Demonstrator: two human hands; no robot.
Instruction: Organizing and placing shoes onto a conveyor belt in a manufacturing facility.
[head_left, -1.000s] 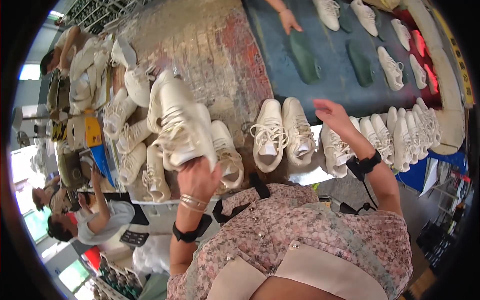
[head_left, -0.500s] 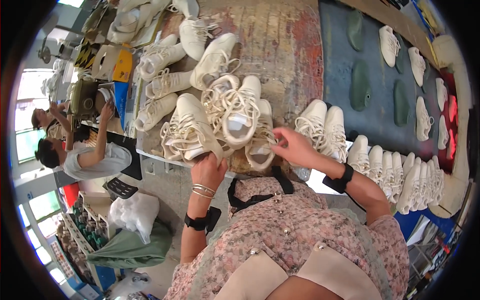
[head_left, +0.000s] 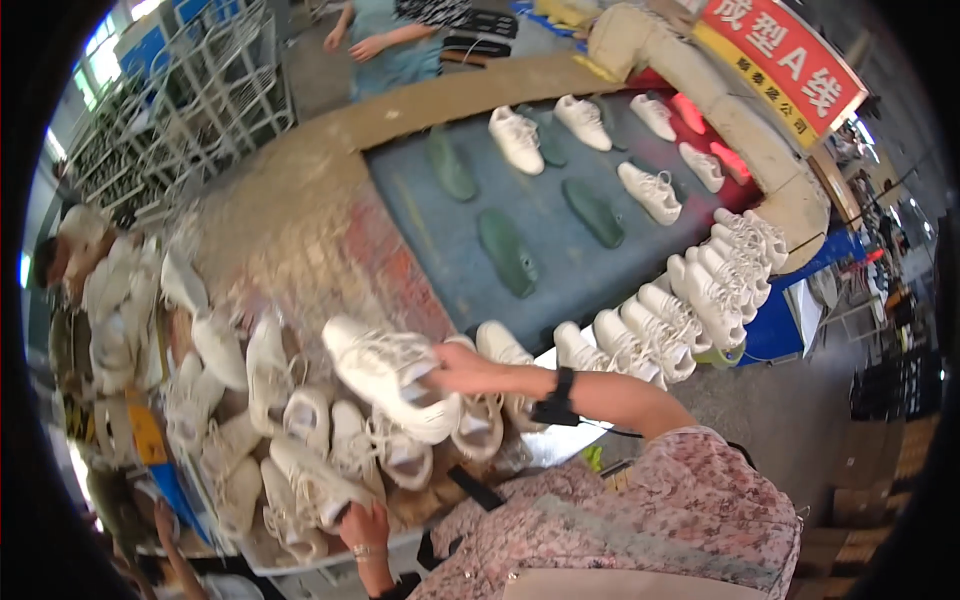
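Observation:
My right hand [head_left: 460, 368] grips a cream lace-up sneaker [head_left: 375, 365] at its heel opening, raised over the other shoes, its toe pointing to the far left. At the table's near edge my left hand [head_left: 364, 527] is closed on the heel end of another cream sneaker [head_left: 305, 472], which lies among the pile. Several more sneakers [head_left: 265, 375] crowd the worktable [head_left: 270, 230] around both hands, some on their sides. Just beyond my right hand a single sneaker [head_left: 500, 345] stands near the start of a row.
To the right, a blue-grey belt [head_left: 420, 215] carries green sole-shaped pads [head_left: 507, 250] and several cream sneakers [head_left: 517, 140]. A long row of sneakers [head_left: 660, 315] lines its near side. Beyond are a wire rack [head_left: 190, 100], a person [head_left: 395, 45] and a red-yellow sign [head_left: 790, 60].
My view has swung right toward the belt. My right hand, empty and apart from the shoes before, now holds a sneaker up. My left hand stays at a sneaker's heel.

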